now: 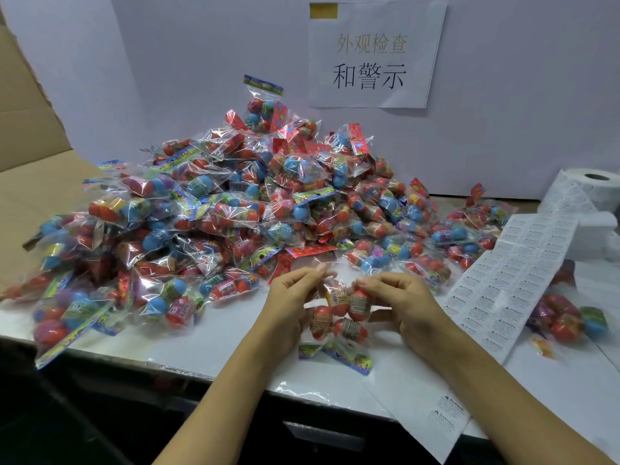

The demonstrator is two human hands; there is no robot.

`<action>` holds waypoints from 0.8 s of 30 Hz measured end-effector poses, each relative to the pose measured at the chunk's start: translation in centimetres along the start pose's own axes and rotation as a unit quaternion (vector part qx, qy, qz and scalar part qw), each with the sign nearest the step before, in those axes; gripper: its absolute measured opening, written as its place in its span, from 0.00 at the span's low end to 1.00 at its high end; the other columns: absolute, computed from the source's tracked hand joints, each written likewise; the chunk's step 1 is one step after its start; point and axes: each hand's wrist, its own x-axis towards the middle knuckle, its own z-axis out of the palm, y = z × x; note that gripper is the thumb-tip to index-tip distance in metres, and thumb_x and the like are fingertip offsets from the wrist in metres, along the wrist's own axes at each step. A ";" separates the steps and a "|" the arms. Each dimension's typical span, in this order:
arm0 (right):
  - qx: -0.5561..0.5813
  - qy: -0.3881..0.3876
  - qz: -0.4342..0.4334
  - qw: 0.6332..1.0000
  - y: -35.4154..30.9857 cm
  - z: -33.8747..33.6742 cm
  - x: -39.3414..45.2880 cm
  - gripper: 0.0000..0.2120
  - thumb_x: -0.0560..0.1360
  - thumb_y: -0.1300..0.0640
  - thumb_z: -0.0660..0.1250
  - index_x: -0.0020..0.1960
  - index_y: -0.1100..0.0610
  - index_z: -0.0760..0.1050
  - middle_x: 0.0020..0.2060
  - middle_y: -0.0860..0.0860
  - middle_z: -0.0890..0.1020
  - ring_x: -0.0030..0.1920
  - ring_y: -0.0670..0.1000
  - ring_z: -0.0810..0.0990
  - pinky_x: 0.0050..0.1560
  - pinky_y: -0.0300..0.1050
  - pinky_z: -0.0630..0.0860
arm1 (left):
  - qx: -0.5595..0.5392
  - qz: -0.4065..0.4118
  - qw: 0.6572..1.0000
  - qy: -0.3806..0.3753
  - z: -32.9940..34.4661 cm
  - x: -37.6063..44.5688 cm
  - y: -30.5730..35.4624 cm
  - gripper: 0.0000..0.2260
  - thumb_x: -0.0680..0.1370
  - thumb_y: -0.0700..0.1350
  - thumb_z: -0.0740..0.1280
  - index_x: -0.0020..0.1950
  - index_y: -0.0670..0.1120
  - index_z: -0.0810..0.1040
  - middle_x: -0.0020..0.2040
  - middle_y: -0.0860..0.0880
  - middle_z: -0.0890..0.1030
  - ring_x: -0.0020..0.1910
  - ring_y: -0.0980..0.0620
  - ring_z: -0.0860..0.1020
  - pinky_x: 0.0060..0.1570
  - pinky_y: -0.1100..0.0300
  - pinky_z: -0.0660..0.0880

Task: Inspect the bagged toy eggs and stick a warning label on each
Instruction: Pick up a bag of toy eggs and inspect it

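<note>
Right now a clear bag of toy eggs [339, 313] hangs just above the near edge of the white counter [214, 350], held between both hands, its printed header card pointing down toward the person. The left hand [292, 303] curls its fingers [318, 271] round the bag's left side, and the right hand [399, 297] pinches the upper right part with bent fingers [369, 281]; both are plainly gripping the film. Four reddish eggs show through the plastic, each with a printed band. No warning label can be made out on the bag, so this looks like the inspection step.

Just right of the hands lies a long label sheet [510, 280], running far-right to a label roll [590, 193]; a spent strip of backing [432, 417] overhangs the near edge. Behind the hands rises a large pile of bagged eggs [218, 213], and a few bags [570, 317] sit apart at the far right.

The film is slick and crinkled, so a label pressed over a fold could lift or wrinkle. A checked bag could also slip back into the pile beside it and get counted twice or missed.
</note>
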 end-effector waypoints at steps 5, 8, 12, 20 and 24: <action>0.018 0.058 -0.036 0.997 0.0 0.1 0.1 0.14 0.67 0.46 0.74 0.45 0.56 0.88 0.44 0.57 0.88 0.44 0.54 0.88 0.35 0.43 0.82 | -0.006 0.022 0.999 0.048 0.2 -0.1 0.0 0.13 0.81 0.49 0.67 0.44 0.45 0.88 0.46 0.42 0.87 0.46 0.47 0.85 0.37 0.52 0.83; 0.006 0.095 -0.054 0.994 0.0 -0.2 0.1 0.08 0.75 0.52 0.73 0.44 0.56 0.87 0.45 0.55 0.88 0.47 0.53 0.87 0.35 0.41 0.81 | -0.022 0.027 0.997 0.072 0.1 0.0 0.1 0.16 0.84 0.49 0.64 0.44 0.45 0.88 0.48 0.39 0.87 0.47 0.43 0.86 0.42 0.51 0.84; 0.012 0.110 -0.056 0.992 -0.3 -0.5 -0.1 0.13 0.75 0.47 0.72 0.43 0.56 0.86 0.44 0.55 0.88 0.46 0.52 0.87 0.35 0.42 0.81 | -0.013 0.036 0.998 0.058 0.2 0.0 0.1 0.17 0.84 0.50 0.63 0.46 0.45 0.88 0.50 0.39 0.87 0.47 0.42 0.86 0.42 0.52 0.83; -0.010 0.047 -0.035 0.998 0.0 -0.1 0.0 0.12 0.65 0.45 0.76 0.40 0.54 0.85 0.42 0.55 0.87 0.45 0.52 0.87 0.34 0.42 0.81 | 0.012 0.030 0.999 0.003 0.4 -0.4 0.1 0.15 0.77 0.54 0.70 0.48 0.43 0.86 0.53 0.38 0.86 0.50 0.39 0.85 0.44 0.46 0.83; 0.015 0.057 -0.051 0.997 -0.1 -0.3 0.2 0.13 0.63 0.47 0.77 0.40 0.57 0.85 0.41 0.57 0.87 0.41 0.52 0.86 0.34 0.41 0.80 | 0.017 0.018 1.000 -0.006 0.2 -0.4 0.2 0.13 0.72 0.48 0.74 0.47 0.38 0.85 0.47 0.38 0.84 0.44 0.41 0.84 0.41 0.49 0.83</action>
